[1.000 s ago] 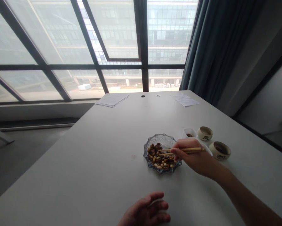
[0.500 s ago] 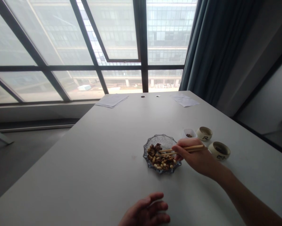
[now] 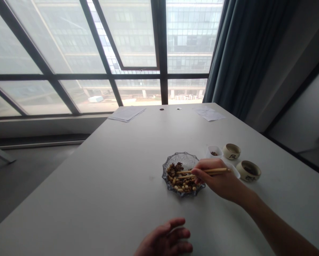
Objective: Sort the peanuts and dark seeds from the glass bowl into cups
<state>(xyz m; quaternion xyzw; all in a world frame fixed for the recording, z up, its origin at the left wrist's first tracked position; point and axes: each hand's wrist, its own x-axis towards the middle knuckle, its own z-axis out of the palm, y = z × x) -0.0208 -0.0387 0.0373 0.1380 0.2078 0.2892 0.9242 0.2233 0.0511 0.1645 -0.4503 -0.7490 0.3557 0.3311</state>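
A scalloped glass bowl (image 3: 166,179) holds a mix of pale peanuts (image 3: 186,186) and dark brown dried pieces (image 3: 177,167). My right hand (image 3: 215,179) reaches over the bowl's right rim, shut on a pair of wooden chopsticks (image 3: 214,171). Their tips are in among the pieces at the bowl's left-middle; whether they pinch anything is too small to tell. At the near edge of the view, my left hand (image 3: 167,238) is open and empty, fingers apart, in front of the bowl.
Behind my right hand stands a small white dish (image 3: 210,152) with dark bits in it, and another white dish (image 3: 235,171) is partly covered. Two cream ceramic cups (image 3: 232,151) with dark characters stand to the right. Papers (image 3: 127,113) lie at the table's far end.
My right hand and the chopsticks have shifted slightly left, and the tips now reach further left in the bowl. More of the second white dish shows. My left hand stays put.
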